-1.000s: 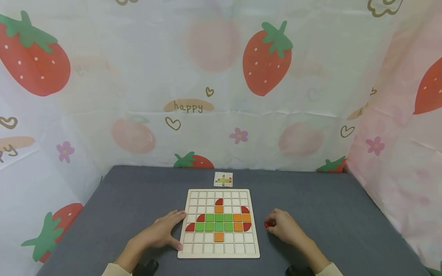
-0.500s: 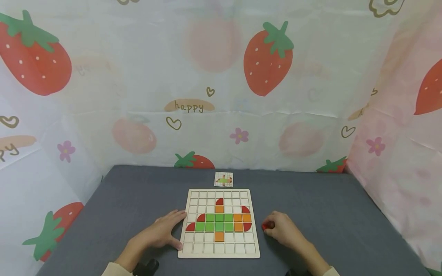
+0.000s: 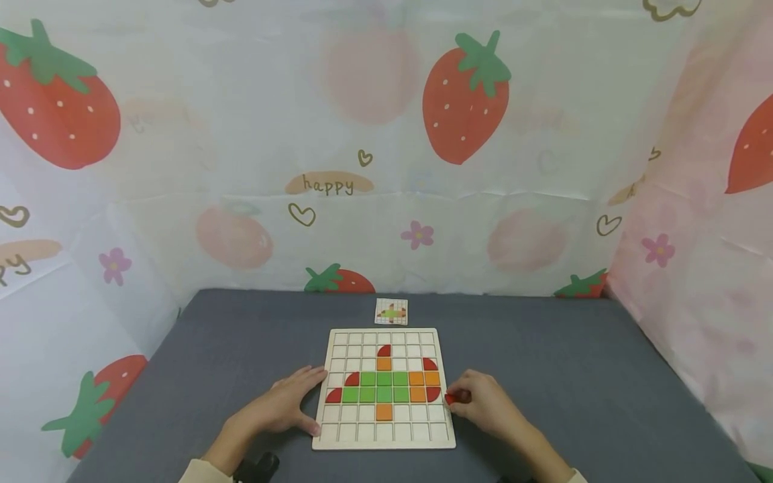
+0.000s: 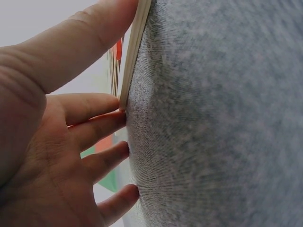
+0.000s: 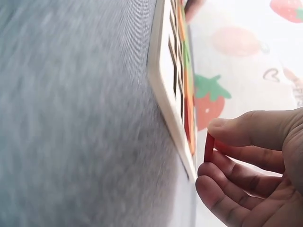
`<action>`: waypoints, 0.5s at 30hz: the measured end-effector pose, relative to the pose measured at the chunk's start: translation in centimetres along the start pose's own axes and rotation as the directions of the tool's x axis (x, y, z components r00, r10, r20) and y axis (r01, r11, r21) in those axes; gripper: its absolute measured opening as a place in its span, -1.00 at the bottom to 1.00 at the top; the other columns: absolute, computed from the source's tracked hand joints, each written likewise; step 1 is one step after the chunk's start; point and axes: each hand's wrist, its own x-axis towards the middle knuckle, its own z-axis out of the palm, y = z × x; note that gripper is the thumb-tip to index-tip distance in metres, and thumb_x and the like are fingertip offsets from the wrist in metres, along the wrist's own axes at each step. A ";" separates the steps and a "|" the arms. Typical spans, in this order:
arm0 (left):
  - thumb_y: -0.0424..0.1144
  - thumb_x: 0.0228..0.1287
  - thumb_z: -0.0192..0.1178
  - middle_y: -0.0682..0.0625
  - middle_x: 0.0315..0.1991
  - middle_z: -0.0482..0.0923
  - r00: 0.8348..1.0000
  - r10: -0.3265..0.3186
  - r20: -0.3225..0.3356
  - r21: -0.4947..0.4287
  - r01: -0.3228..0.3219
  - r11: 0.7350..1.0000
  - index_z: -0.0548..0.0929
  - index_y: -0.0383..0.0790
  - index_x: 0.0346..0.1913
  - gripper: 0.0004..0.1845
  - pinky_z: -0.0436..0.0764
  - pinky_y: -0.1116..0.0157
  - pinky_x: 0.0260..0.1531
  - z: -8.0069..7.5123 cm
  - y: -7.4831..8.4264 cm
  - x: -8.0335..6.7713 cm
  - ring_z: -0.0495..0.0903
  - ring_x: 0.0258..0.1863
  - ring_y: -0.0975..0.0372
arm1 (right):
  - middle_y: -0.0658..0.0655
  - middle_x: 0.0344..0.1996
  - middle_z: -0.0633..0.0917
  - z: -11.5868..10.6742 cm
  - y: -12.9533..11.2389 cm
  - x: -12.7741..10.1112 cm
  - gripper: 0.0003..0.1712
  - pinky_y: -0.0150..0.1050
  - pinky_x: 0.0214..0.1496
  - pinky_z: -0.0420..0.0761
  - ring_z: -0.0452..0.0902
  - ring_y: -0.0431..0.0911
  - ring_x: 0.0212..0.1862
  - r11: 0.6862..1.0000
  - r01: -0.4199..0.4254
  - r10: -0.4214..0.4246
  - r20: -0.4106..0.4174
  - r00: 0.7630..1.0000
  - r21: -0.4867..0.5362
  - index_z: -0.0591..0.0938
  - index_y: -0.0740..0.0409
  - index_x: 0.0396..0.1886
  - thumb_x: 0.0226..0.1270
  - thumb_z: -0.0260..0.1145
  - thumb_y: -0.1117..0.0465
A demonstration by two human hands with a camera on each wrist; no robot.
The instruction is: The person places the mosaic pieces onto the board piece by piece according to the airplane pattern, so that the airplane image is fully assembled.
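The square pale wooden grid board point(image 3: 384, 388) lies mid-table on the grey cloth tabletop point(image 3: 574, 376), bare cloth on both sides. The strawberry-print backdrop point(image 3: 329, 184) reads "happy". The left hand point(image 3: 284, 406) presses spread fingers against the board's left edge; the right hand point(image 3: 483, 402) pinches a small red wooden tile point(image 3: 449, 398) at the board's right edge.

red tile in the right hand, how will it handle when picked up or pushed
The red tile looks thin and flat, so probably stiff and light; the right hand holds it with a fingertip grip. Flat faces suggest it slides on the grey cloth rather than rolls. Its thinness may make lifting it from the wooden board fiddly.
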 end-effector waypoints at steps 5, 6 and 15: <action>0.02 -0.36 0.45 -0.13 0.35 0.17 1.000 -0.010 0.001 -0.013 0.010 1.000 0.22 -0.21 0.33 0.06 0.05 -0.21 0.21 0.0 0.0 -0.1 0.03 0.39 -0.06 | -0.06 -0.45 0.55 0.4 -1.2 0.0 -0.86 -0.49 -0.45 0.40 0.38 -0.31 -0.45 0.998 0.051 -0.052 0.027 0.998 0.027 0.69 0.16 -0.41 -0.06 0.37 0.33; 0.01 -0.37 0.45 -0.13 0.35 0.17 1.000 -0.013 0.002 -0.017 0.013 1.000 0.22 -0.21 0.33 0.06 0.05 -0.22 0.21 0.0 0.0 -0.1 0.03 0.39 -0.06 | -0.05 -0.45 0.55 0.4 -1.4 0.1 -0.86 -0.49 -0.46 0.40 0.37 -0.30 -0.45 0.998 0.058 -0.059 0.037 0.998 0.033 0.69 0.17 -0.41 -0.06 0.37 0.33; 0.02 -0.37 0.46 -0.13 0.34 0.19 1.000 -0.001 -0.005 0.000 0.001 1.000 0.22 -0.21 0.33 0.06 0.08 -0.19 0.20 0.1 -0.2 0.1 0.05 0.38 -0.06 | -0.06 -0.48 0.53 1.7 -2.6 0.8 -0.84 -0.51 -0.48 0.38 0.34 -0.29 -0.46 0.993 0.098 -0.105 0.105 0.989 0.067 0.71 0.16 -0.39 -0.06 0.40 0.27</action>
